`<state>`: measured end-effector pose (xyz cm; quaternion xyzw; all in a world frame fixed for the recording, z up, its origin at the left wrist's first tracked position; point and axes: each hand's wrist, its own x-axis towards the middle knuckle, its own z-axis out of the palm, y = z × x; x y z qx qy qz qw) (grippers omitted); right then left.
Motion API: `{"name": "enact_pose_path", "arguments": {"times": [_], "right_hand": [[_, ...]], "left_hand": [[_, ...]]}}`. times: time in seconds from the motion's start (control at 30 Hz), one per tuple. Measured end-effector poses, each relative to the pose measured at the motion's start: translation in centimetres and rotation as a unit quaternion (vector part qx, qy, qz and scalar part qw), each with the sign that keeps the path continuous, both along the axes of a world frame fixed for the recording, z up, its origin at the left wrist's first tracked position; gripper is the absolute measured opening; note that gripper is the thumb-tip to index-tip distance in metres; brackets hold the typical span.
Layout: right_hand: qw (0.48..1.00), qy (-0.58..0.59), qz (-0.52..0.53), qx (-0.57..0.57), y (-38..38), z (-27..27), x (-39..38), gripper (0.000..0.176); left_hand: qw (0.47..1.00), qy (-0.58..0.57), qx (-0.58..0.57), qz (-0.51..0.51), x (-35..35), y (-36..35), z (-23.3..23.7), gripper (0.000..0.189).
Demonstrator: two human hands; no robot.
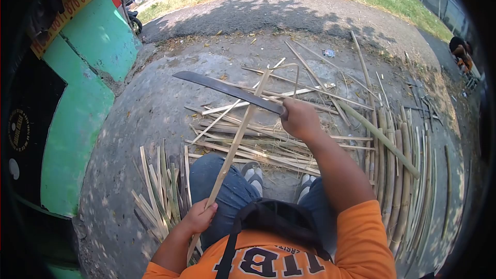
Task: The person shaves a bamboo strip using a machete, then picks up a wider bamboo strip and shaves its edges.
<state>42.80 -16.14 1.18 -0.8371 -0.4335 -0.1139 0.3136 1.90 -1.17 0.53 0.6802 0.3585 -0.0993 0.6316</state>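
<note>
A long bamboo strip slants up across the view from my left thigh. My left hand is closed around its lower part. In my right hand is the handle of a long dark machete. The blade points left and crosses the strip near its upper end. A thin curled sliver hangs from the strip's top. Beyond my knees, split bamboo pieces lie in a loose pile on the ground.
Upright-looking bundled strips lie at the left. Bamboo poles are laid out at the right. A green wall stands on the left. A person is at the far right, beside a paved road.
</note>
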Motion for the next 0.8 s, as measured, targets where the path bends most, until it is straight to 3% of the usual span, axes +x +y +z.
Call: {"name": "enact_pose_path", "arguments": {"times": [0.1, 0.23, 0.37, 0.43, 0.5, 0.6, 0.7, 0.8], "right_hand": [[0.992, -0.022, 0.111, -0.051, 1.2, 0.9, -2.9, 0.012], [0.982, -0.01, 0.171, -0.075, 1.7, 0.9, -4.5, 0.013], [1.0, -0.014, 0.018, 0.016, 0.3, 0.2, 0.7, 0.013], [0.989, 0.075, -0.121, 0.037, -0.5, -1.3, 3.9, 0.017], [0.971, 0.152, -0.186, 0.013, -1.5, -1.2, 4.8, 0.018], [0.976, 0.151, -0.157, -0.023, -2.1, -1.5, 4.8, 0.017], [0.976, 0.149, -0.108, -0.12, -1.4, 0.9, 2.4, 0.018], [0.971, 0.163, -0.063, -0.166, -0.5, -0.4, 1.9, 0.02]], "left_hand": [[1.0, -0.014, 0.002, -0.001, -0.4, 0.4, -0.8, 0.032], [0.999, -0.006, 0.045, -0.018, -0.6, 0.2, -0.3, 0.032], [0.999, -0.011, 0.034, -0.004, -1.3, 0.2, -0.8, 0.034], [0.998, -0.028, 0.053, -0.02, -1.0, 0.2, -1.1, 0.032], [0.988, -0.047, 0.123, -0.076, -0.6, 0.2, -0.4, 0.027], [0.943, -0.094, 0.248, -0.203, -0.2, 0.1, 0.6, 0.028], [0.955, -0.041, 0.228, -0.186, 0.5, -0.3, 1.0, 0.03], [0.983, -0.06, 0.144, -0.097, 0.1, -0.3, 0.2, 0.03]]}}
